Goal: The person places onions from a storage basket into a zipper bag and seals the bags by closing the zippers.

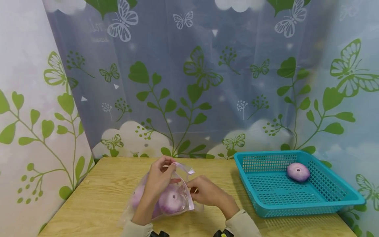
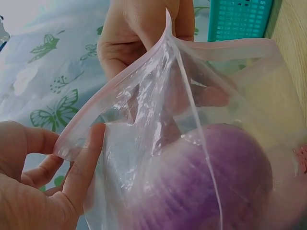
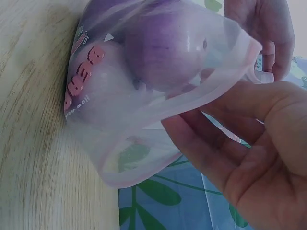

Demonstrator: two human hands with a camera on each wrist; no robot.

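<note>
A clear zip bag [image 1: 189,199] with a pink-tinted rim stands on the table, its mouth gaping toward the right. Several purple onions [image 1: 172,201] sit inside, seen through the plastic. My left hand [image 1: 158,177] pinches the rim at the upper corner between thumb and fingers [image 2: 81,167]. On the near right side of the mouth, my right hand [image 1: 207,191] holds the rim, fingertips [image 3: 184,124] bent at the plastic. Red lettering [image 3: 86,76] shows on the bag in the right wrist view. Part of the bag is hidden behind the left forearm.
A teal perforated basket [image 1: 299,207] stands at the table's right side, with one purple onion [image 1: 298,172] toward its back right. Wood-grain table [image 1: 97,184] lies beneath. Behind and at both sides hang printed cloths [image 1: 165,82] with leaves and butterflies.
</note>
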